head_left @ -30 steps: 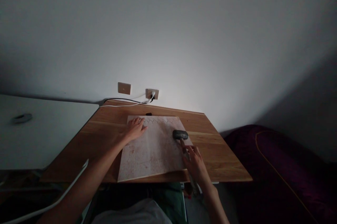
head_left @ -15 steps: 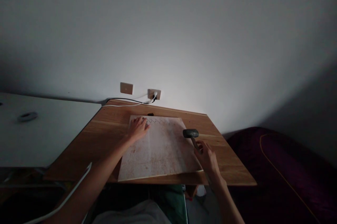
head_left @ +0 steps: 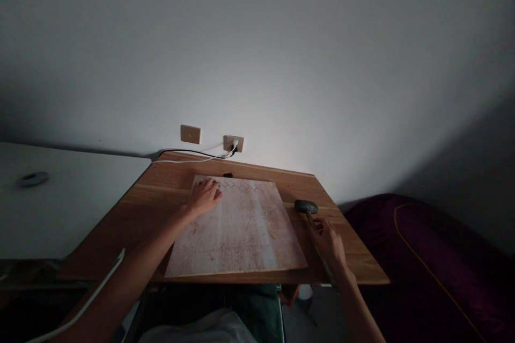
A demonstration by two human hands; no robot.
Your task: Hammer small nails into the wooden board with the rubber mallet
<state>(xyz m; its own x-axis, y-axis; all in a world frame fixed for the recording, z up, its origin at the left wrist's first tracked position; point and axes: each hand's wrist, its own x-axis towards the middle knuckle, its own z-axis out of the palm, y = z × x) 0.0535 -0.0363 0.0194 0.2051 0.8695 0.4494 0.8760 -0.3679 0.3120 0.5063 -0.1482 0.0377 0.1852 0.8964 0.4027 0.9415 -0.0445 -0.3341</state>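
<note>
A pale, whitish-brown board (head_left: 241,230) lies flat on a wooden tabletop (head_left: 140,214). My left hand (head_left: 204,196) rests on its far left corner, fingers spread and lying on the surface, thumb out to the side. Beside those fingertips a thin dark zigzag line (head_left: 241,187) runs along the far edge; whether it is drawn or a separate piece I cannot tell. My right hand (head_left: 330,241) is closed around the handle of a mallet (head_left: 306,206) with a black head. The mallet is held right of the board, over the tabletop.
A white surface (head_left: 68,209) with a round grey-rimmed hole adjoins the table on the left. Cables (head_left: 189,158) run along the back to a wall socket (head_left: 233,143). A dark purple cushioned item (head_left: 402,246) stands at the right. A small dark object (head_left: 228,175) lies behind the board.
My right hand has moved the mallet to the right, away from the board's edge. My left hand stays on the same corner; the board appears slightly turned and the view has shifted a little.
</note>
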